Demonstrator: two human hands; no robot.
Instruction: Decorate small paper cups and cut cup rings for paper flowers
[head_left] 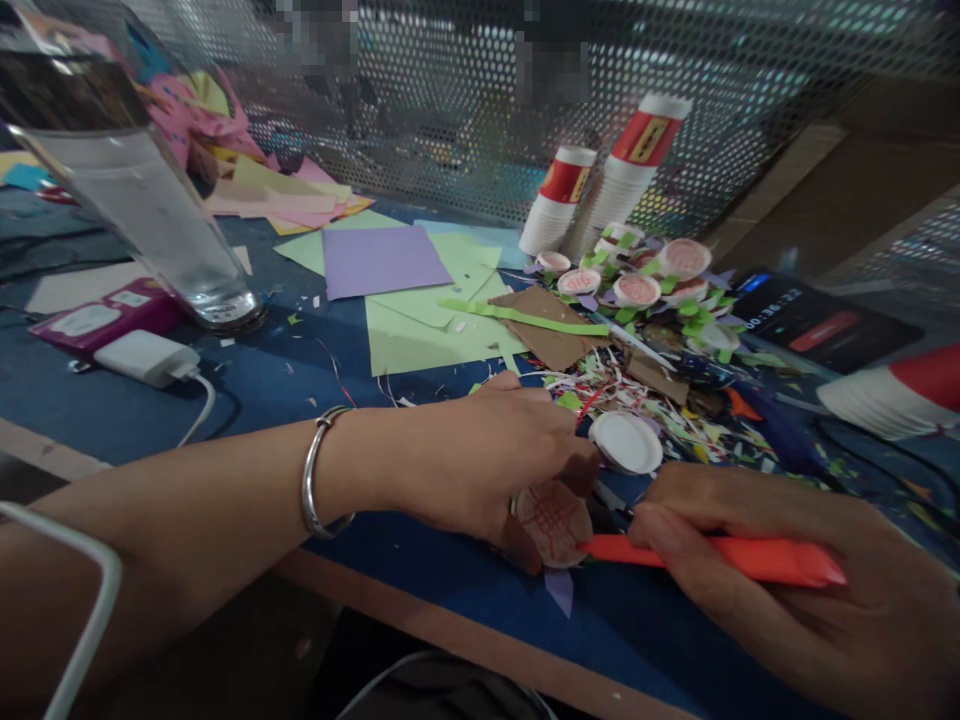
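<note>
In the head view, our landmark is the disc (553,530), red-patterned on its upward face, low over the table (420,545); we cannot tell whether it rests on the surface. Our left hand (480,450) reaches it from the left, fingers closed around its left and far edges, so this hand is the nearer one. Our right hand (795,510), to the right of the disc, grips the orange stick (750,557). The stick's long axis runs almost level across the view, its narrow end pointing left at the disc's right edge; whether they touch or only overlap in sight, we cannot tell. A purple leaf (559,592) juts from the disc's near side, toward us. Beyond that, a strip of blue surface shows before the table's brown edge (450,610), so room on the near side looks narrow. On the far side, just right of the disc, we see the white lid (627,443), with the scraps (682,425) behind it crowding that way. Left of the disc, our own forearm takes up the space.
</note>
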